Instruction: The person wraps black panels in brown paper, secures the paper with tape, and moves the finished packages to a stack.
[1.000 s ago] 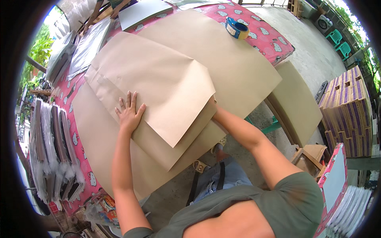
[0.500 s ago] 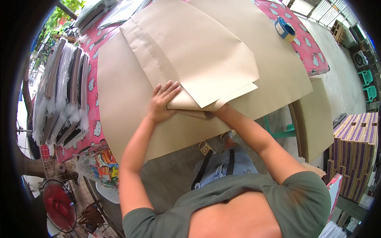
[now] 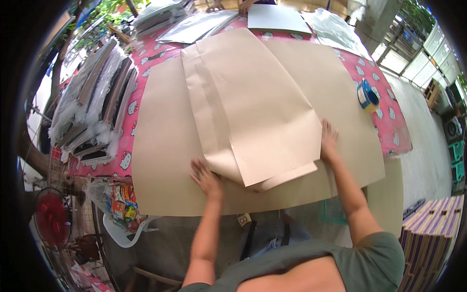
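Observation:
A large brown paper parcel [image 3: 262, 107] lies on a flat brown paper sheet [image 3: 160, 121]. A strip of tape [image 3: 213, 100] runs lengthwise near its left side, and its near end is folded in, with flaps [image 3: 287, 176] sticking out towards me. My left hand [image 3: 207, 180] rests with its fingers stretched out at the parcel's near left corner. Beside the parcel's right edge is my right hand [image 3: 329, 141], its fingers extended and nothing grasped. Whether the right fingers press on the parcel or only on the sheet, I cannot tell.
A blue tape roll [image 3: 368, 96] stands on the pink patterned tablecloth [image 3: 396, 131] at the right. Plastic-wrapped stacks [image 3: 95, 102] line the left edge. At the far side lie a white panel [image 3: 277, 19] and another person's hand [image 3: 247, 6]. Striped cartons [image 3: 430, 238] are piled at lower right.
My right hand has come out from under the near folded end to the parcel's right side. My left hand has slid off the fold to the corner. The view has tilted up.

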Demonstrator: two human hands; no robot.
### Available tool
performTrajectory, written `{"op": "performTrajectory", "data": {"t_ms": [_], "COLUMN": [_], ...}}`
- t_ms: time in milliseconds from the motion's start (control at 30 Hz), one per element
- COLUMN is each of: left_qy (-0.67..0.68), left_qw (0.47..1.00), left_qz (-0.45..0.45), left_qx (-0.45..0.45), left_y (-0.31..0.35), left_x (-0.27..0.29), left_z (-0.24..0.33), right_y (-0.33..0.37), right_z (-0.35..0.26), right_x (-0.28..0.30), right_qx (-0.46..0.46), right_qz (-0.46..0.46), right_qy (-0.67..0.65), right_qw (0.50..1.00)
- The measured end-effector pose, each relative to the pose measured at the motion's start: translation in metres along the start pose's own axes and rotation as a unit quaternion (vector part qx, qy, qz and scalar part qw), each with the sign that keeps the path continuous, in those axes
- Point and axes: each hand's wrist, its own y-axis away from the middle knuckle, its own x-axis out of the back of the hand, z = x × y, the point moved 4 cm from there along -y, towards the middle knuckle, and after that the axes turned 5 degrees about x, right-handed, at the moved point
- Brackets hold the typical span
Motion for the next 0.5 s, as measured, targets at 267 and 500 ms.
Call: {"op": "performTrajectory", "data": {"t_ms": [267,500], "left_qy": [0.269,0.56], "left_qw": [0.939,0.669], "left_qz": [-0.204,-0.252], "left_qx": [-0.066,0.42], "left_y": [0.098,-0.006], "left_x": [0.084,0.082], "left_z": [0.075,0.038], "right_y": [0.116,0.004], "right_z": [0.009,0.046], "right_x": [0.033,0.021], "right_qx": [0.17,-0.188], "right_qz": [-0.028,-0.159], "right_qy": [-0.453,-0.75], "right_qw": [0.875,0.614]}}
